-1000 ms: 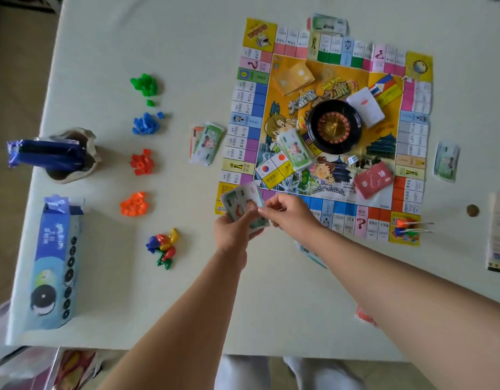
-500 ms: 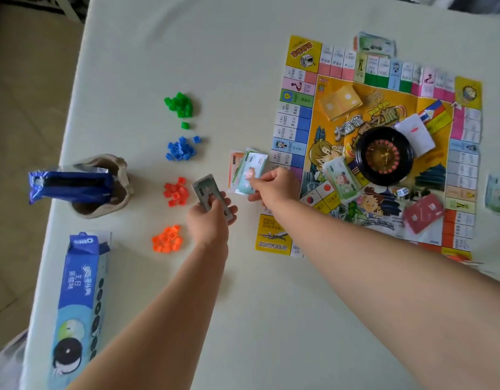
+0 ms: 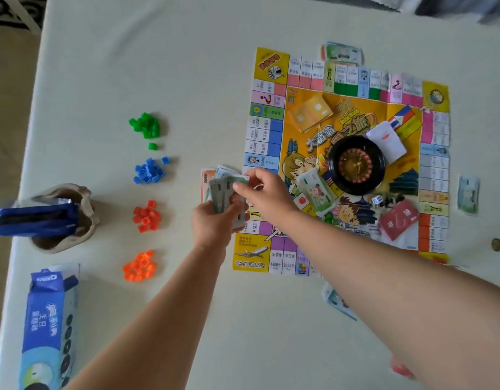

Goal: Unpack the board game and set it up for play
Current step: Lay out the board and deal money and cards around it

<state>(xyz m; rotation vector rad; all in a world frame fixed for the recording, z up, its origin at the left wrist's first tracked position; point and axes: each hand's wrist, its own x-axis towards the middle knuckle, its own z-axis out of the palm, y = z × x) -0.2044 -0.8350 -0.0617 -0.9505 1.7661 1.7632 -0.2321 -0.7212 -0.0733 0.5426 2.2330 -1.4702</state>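
The paper game board [image 3: 267, 66] lies flat on the white table, with a black roulette wheel [image 3: 355, 164], yellow cards [image 3: 310, 112], a red card deck [image 3: 399, 219], a white card [image 3: 386, 140] and a dice [image 3: 377, 199] on it. My left hand [image 3: 212, 226] grips a stack of play money [image 3: 225, 197] by the board's left edge. My right hand [image 3: 264, 191] pinches the top note of that stack. More notes [image 3: 206, 178] lie on the table just behind the hands.
Piles of small plastic houses sit to the left: green [image 3: 146, 125], blue [image 3: 149, 171], red [image 3: 146, 216], orange [image 3: 139, 266]. A beige cup with a blue wrapper [image 3: 60, 218] and a blue Oreo box [image 3: 49, 319] stand at the left edge. Money piles lie around the board [image 3: 341, 52], [image 3: 468, 194], [image 3: 337, 302].
Both hands moved from the board's near edge to its left side. The right hand laid a note on the left pile, then came back to the stack in my left hand.
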